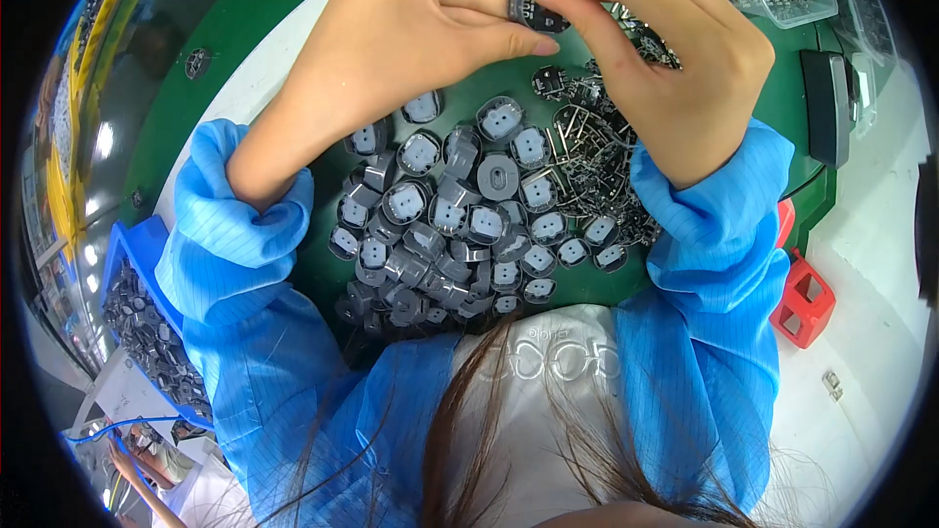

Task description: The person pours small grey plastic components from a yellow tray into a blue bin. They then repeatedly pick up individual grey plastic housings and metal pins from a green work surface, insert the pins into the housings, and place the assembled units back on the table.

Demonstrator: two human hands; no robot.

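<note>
Round part (539,14) pinched by left fingers (518,41), right fingers (587,15) narrowed at its rim, grey housings (497,177) edged near-right by bare desk (611,288)

Mounted on the head as left unit of a side-by-side fisheye pair; aimed steeply down past the wearer's pale shirt (558,411) onto the green work surface (240,29). Set near, with left hand (421,24) and right hand (675,44) close to the upper edge. Upright, unmirrored, very wide, bowed toward a dark curved rim.
</note>
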